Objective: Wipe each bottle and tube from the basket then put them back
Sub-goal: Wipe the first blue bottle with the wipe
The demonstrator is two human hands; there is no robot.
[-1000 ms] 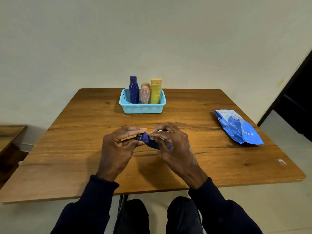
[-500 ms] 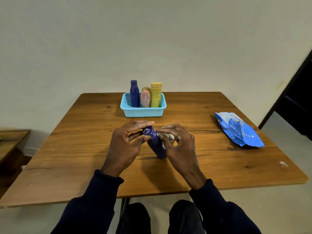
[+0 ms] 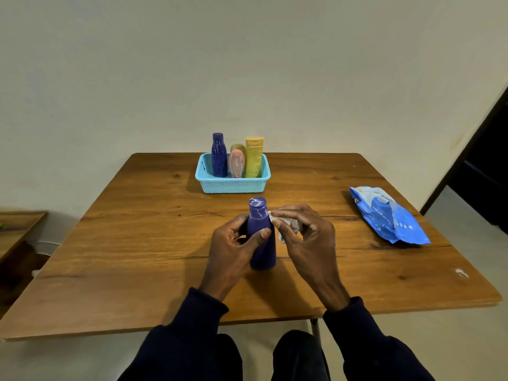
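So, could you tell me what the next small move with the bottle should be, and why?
Probably draw the wipe down the side of the blue bottle. The left hand grips it upright, and the right hand pinches the wipe against its neck, so the body below likely needs wiping next.

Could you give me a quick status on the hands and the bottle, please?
Left hand grips blue bottle, upright. Right hand pinches wipe at its neck. Nothing between it and basket.
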